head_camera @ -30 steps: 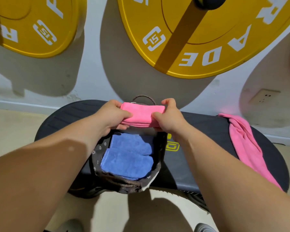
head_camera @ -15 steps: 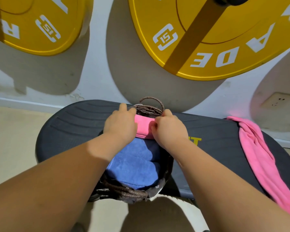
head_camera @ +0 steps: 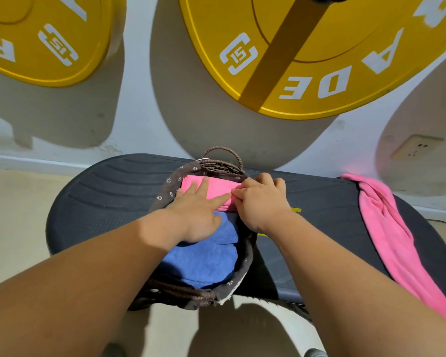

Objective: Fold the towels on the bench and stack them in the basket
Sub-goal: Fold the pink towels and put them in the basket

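Moved since earlier: left hand (head_camera: pixel 198 215) spread out of its clasp of half a second ago; folded pink terry towel (head_camera: pixel 216 188) down from above the rim a second ago and into the basket.
Far left, on the wall: yellow round weight plate (head_camera: pixel 36 39) with white lettering.
Desk: black padded desk (head_camera: pixel 108 202), ribbed on top, running across the view below the wall.
Basket: dark woven wicker basket (head_camera: pixel 165 191) with a flowered cloth lining, standing on the desk at the middle.
Left hand: fingers straight and released, pressed flat on the folded pink terry towel.
Folded pink terry towel: inside the basket at its far end, lying over the folded blue terry towel (head_camera: pixel 206 258), which fills the near part.
Right hand (head_camera: pixel 260 202): fingers curled, grasping the right end of the folded pink terry towel at the basket's rim.
Above, right of centre: larger yellow weight plate (head_camera: pixel 319 60) on the wall.
Right end of desk: loose pink terry towel (head_camera: pixel 392 233), unfolded, draped lengthways, well apart from the basket.
Far right: white wall socket (head_camera: pixel 415 148).
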